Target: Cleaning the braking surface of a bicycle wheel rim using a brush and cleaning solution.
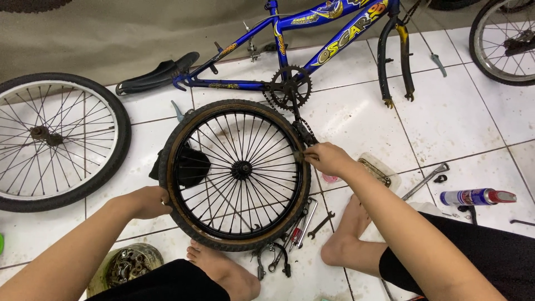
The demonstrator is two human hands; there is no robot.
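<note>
Beside the right hand (327, 159) lies a red-capped spray can (477, 197).

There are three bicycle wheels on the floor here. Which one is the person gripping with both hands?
The middle wheel, with black rim and black spokes: left hand on its left edge, right hand on its right. The silver-rimmed wheels at far left and top right lie untouched.

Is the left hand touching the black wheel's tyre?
Touching. The head view shows the left hand wrapped over the tyre's left edge, fingers on the rubber, with no gap between them.
</note>
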